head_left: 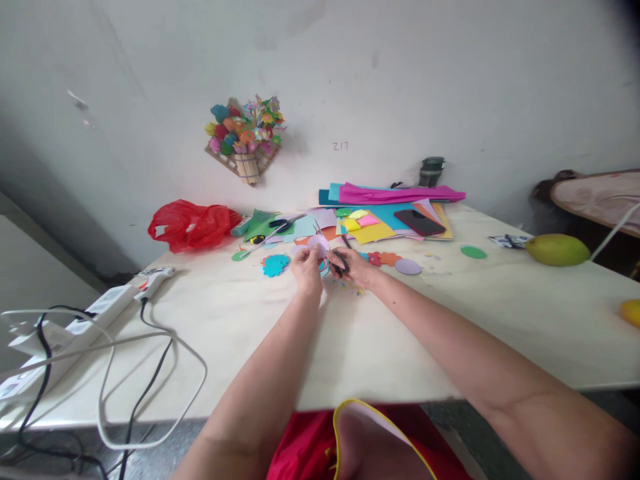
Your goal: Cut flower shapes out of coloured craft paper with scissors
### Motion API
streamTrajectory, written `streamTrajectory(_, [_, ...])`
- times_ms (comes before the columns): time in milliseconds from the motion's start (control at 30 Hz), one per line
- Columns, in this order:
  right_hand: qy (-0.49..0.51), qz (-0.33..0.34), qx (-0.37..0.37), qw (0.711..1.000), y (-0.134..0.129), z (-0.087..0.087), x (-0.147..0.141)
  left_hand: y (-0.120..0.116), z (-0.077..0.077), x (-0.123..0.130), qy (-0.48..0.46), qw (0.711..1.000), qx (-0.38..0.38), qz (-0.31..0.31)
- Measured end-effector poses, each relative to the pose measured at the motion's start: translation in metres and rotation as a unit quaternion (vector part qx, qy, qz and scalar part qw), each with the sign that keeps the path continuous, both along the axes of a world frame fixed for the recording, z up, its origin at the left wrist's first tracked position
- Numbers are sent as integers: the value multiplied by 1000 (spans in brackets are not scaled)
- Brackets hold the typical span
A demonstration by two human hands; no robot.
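Observation:
In the middle of the table my left hand (307,268) pinches a lilac paper piece (318,244). My right hand (354,268) is closed around the dark handles of a pair of scissors (341,264), whose blades point up and left beside the lilac paper. Whether the blades touch the paper I cannot tell. Left of my hands lies a blue scalloped paper flower (275,265). To the right are an orange paper flower (390,259), a red one partly covered, and a lilac paper circle (409,267). Small paper scraps lie below my right hand.
Behind my hands are coloured paper sheets (377,232), a phone (420,223) and a second pair of scissors (285,225). A red plastic bag (193,225) sits at back left. Cables and a power strip (95,317) occupy the left side. A yellow-green fruit (557,250) lies right.

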State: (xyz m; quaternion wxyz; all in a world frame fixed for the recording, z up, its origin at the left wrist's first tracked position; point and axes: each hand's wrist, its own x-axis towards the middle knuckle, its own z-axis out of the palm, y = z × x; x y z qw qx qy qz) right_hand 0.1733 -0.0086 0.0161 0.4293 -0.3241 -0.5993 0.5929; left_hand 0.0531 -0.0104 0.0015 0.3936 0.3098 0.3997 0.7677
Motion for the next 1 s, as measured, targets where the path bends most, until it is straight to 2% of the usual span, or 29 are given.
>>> streamTrajectory(567, [-12, -22, -3, 1000, 0, -1, -3, 1, 1, 0, -14, 1000, 0, 8])
streamTrajectory(1000, [-11, -33, -19, 999, -2, 1, -5, 1, 7, -11, 10, 1000, -26, 6])
